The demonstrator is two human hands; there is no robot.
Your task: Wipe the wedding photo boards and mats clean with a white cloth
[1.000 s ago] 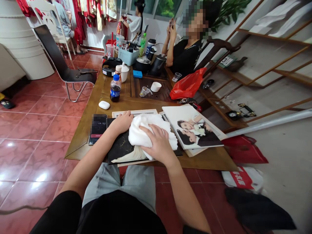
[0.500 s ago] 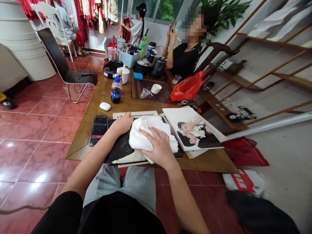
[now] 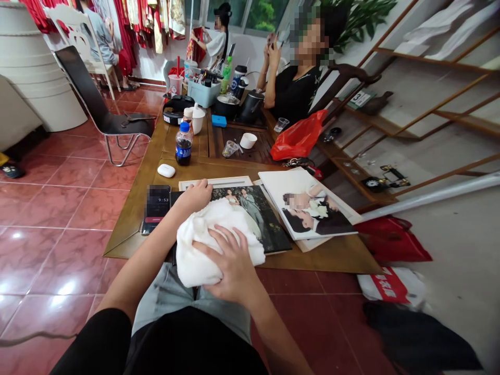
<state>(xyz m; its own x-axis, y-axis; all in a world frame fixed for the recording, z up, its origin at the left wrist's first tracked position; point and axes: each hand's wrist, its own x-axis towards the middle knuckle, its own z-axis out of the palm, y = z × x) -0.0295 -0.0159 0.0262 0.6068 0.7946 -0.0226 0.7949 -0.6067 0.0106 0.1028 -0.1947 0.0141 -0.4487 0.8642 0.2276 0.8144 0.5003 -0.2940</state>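
Observation:
A bunched white cloth [image 3: 207, 242] lies under my right hand [image 3: 230, 258], whose spread fingers press into it and grip it. The cloth covers the lower left of a dark wedding photo panel [image 3: 269, 229] and hangs past the table's front edge. Two standing figures show on the bare part of that print. My left hand [image 3: 199, 194] holds the panel at its far left edge, fingers bent over the rim and partly hidden. To the right, a white-edged wedding portrait panel [image 3: 312, 208] rests on another frame.
A phone [image 3: 157, 208], a white earbud case [image 3: 166, 171] and a cola bottle [image 3: 183, 146] are to the left on the wooden table [image 3: 128, 229]. Farther back are a white cup [image 3: 248, 140] and a red plastic bag [image 3: 300, 138]. A person [image 3: 297, 83] sits across, holding a phone.
My right hand has drawn the white cloth toward me and to the left, uncovering the figures on the print. My left hand has stayed at the panel's far edge.

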